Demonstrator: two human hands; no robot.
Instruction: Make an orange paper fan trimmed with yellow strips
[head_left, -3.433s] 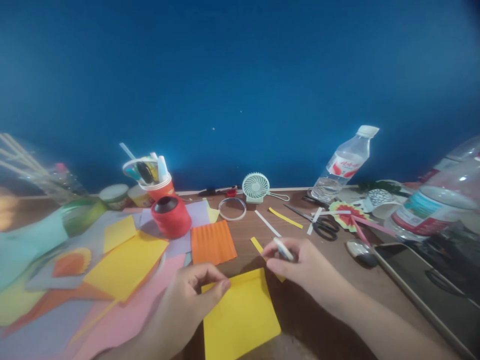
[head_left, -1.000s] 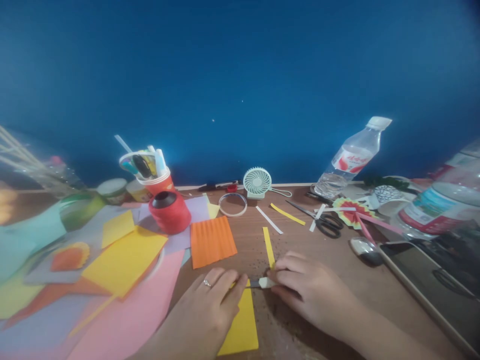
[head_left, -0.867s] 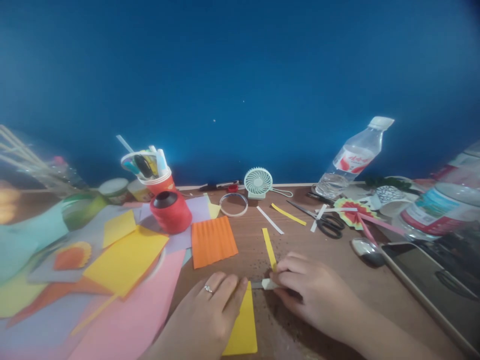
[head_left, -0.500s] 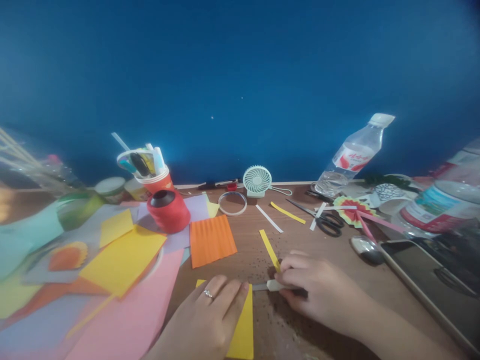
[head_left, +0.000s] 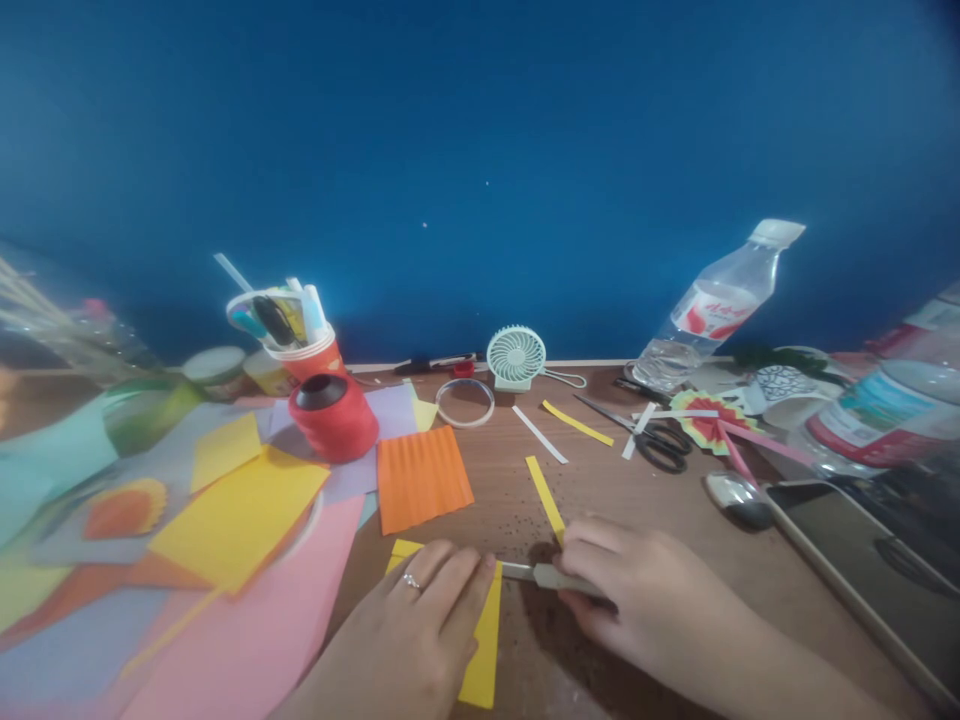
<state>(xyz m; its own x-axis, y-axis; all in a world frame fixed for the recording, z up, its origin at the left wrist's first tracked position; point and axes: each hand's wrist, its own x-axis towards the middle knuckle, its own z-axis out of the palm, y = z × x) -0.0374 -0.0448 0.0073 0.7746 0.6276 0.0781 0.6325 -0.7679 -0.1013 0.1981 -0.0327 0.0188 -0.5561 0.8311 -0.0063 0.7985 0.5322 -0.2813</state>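
My left hand (head_left: 424,615), with a ring on one finger, lies flat over a yellow paper (head_left: 484,645) and covers most of it. A narrow yellow band shows at the paper's top edge, above the knuckles. My right hand (head_left: 637,590) is wrapped around the light handle of a craft knife (head_left: 555,578). The knife's blade points left and meets the paper's right edge beside my left fingertips; its tip is hard to make out. A yellow paper strip (head_left: 545,498) lies just beyond my right fingers.
Orange pleated paper (head_left: 424,480), a red thread spool (head_left: 334,418) and coloured sheets (head_left: 247,640) lie left. Scissors (head_left: 656,445), paper strips, a spoon (head_left: 739,498) and a phone (head_left: 862,570) are right. A small fan (head_left: 516,357), a tape roll (head_left: 465,403) and a tilted bottle (head_left: 712,310) stand behind.
My right hand has moved slightly down and turned, so more of the knife's handle shows. The yellow paper and my left hand have shifted a little left. The view has moved slightly.
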